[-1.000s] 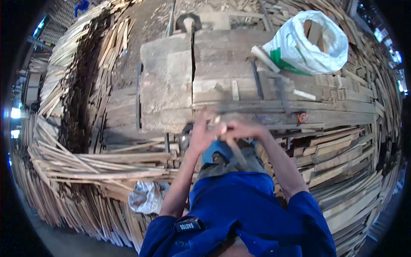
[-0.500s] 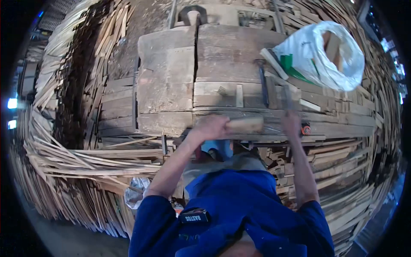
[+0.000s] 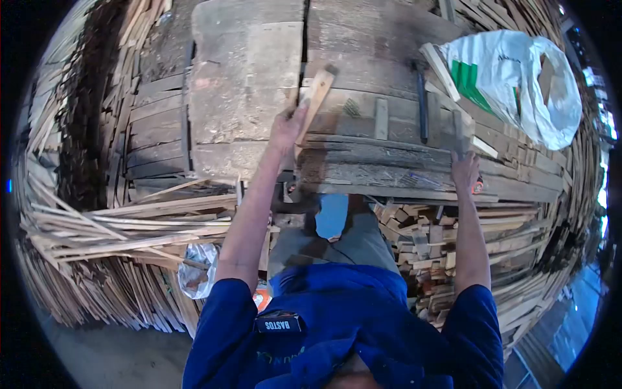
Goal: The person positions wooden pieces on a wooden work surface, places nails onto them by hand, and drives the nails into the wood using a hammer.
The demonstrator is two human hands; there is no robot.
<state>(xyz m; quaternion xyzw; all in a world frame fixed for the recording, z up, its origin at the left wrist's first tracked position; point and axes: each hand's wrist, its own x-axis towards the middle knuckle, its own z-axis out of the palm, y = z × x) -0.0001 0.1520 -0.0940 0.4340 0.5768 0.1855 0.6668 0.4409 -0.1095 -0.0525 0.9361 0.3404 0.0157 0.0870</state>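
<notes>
My left hand is closed around a short wooden block, tilted above the plank worktop. A dark spot shows on the block's face, and its far end is dark. Over on the right, my right hand is closed on a flat, grey, blade-like tool, which points away from me and is smeared by motion. Beside that hand lies an orange and black round object, partly covered by the fingers. A dark hammer-like tool rests on the boards left of the blade.
A white and green sack with wood pieces in it lies at the back right. Long thin strips are piled at left, and short offcuts are stacked below the worktop edge. A pale stick leans by the sack.
My left hand has carried the wooden block forward and left, turning it from sideways to steeply slanted. My right hand has shifted a little right and forward with the blade-like tool. The view has moved.
</notes>
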